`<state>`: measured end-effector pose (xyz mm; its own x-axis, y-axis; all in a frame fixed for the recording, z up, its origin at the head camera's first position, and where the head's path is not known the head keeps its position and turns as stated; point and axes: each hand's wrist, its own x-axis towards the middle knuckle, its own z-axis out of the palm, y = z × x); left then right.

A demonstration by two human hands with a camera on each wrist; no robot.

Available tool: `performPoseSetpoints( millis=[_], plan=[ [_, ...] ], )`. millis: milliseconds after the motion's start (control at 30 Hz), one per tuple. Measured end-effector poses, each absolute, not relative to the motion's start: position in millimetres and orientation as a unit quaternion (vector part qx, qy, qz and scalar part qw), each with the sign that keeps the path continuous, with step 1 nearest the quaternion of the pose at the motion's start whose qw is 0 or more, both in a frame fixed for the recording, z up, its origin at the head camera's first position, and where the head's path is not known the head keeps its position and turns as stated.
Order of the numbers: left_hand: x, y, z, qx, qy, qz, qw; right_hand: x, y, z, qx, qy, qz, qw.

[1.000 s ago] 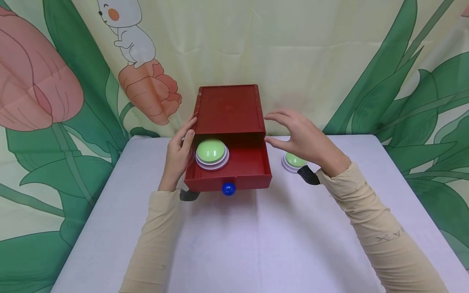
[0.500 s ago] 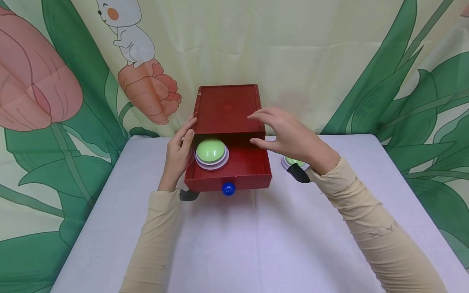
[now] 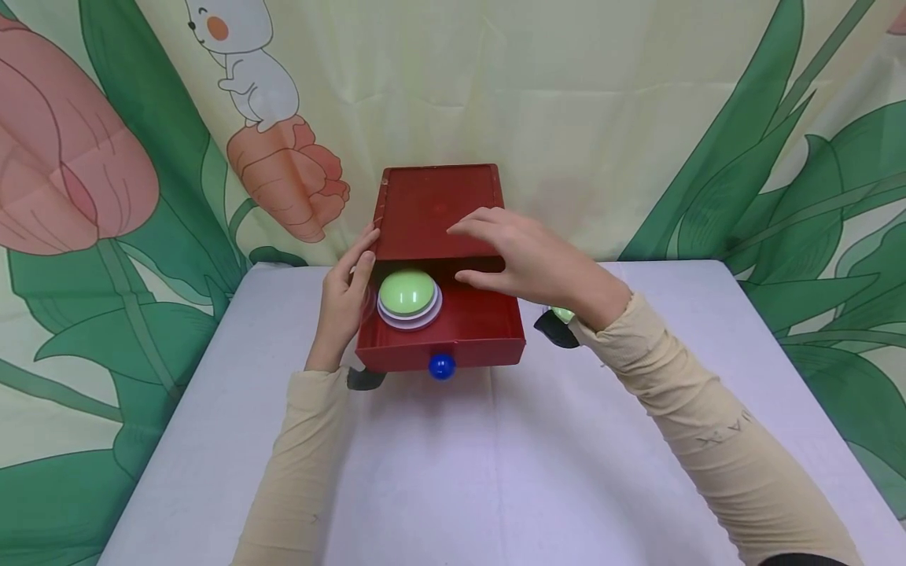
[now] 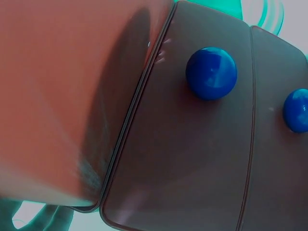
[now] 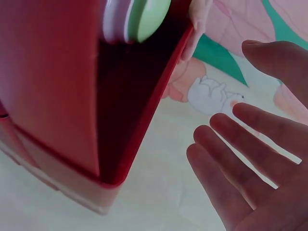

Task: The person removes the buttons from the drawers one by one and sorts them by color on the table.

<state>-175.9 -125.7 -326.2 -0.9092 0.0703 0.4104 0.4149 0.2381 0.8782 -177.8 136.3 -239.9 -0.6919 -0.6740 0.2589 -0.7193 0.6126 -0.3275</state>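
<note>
A red drawer cabinet (image 3: 439, 208) stands at the back of the table, its top drawer (image 3: 488, 318) pulled out toward me. Inside that drawer, on the left, sits a round push button (image 3: 408, 292) with a green dome and white base; the right wrist view shows its green dome (image 5: 153, 19) too. My left hand (image 3: 343, 299) rests against the cabinet's left side with extended fingers. Over the drawer's right part hovers my right hand (image 3: 531, 263), fingers and thumb spread apart, touching nothing. A second green push button (image 3: 564, 314) on the table is mostly hidden by my right wrist.
Blue knobs sit on the drawer fronts, such as the upper knob (image 4: 211, 73) in the left wrist view. A white cloth covers the table (image 3: 453, 472). A printed curtain (image 3: 566, 118) hangs directly behind the cabinet.
My right hand has moved left, from beside the cabinet's right edge to above the drawer. The left hand, cabinet and button in the drawer have stayed put.
</note>
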Motion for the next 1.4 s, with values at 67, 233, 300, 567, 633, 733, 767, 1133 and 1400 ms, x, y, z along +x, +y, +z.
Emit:
performPoseSetpoints(
  millis=[67,233,300,567,633,733,767,1133,1400],
  plan=[
    [-175,-126,-326,-0.154,-0.775,-0.596,0.144,-179,132,-239,0.395,-0.895,0.202,0.052],
    [-174,-127,-326,-0.148,-0.775,-0.598,0.139,-183,122,-239,0.411,-0.890,0.196,0.033],
    [-175,-127,-327,-0.147,-0.775,-0.599,0.138,-185,119,-240,0.417,-0.887,0.196,0.024],
    [-175,-127,-328,-0.149,-0.774,-0.601,0.135,-188,105,-241,0.439,-0.883,0.168,0.004],
    [-175,-128,-328,-0.150,-0.774,-0.600,0.136,-188,101,-241,0.444,-0.881,0.162,0.000],
    [-176,-128,-327,-0.150,-0.774,-0.599,0.136,-190,97,-241,0.453,-0.878,0.156,-0.007],
    [-176,-128,-327,-0.151,-0.773,-0.600,0.136,-190,96,-241,0.456,-0.876,0.156,-0.010],
    [-176,-128,-327,-0.149,-0.774,-0.601,0.135,-195,83,-247,0.483,-0.860,0.154,-0.053],
    [-176,-126,-326,-0.154,-0.778,-0.593,0.144,-196,76,-250,0.493,-0.857,0.128,-0.083]
  ],
)
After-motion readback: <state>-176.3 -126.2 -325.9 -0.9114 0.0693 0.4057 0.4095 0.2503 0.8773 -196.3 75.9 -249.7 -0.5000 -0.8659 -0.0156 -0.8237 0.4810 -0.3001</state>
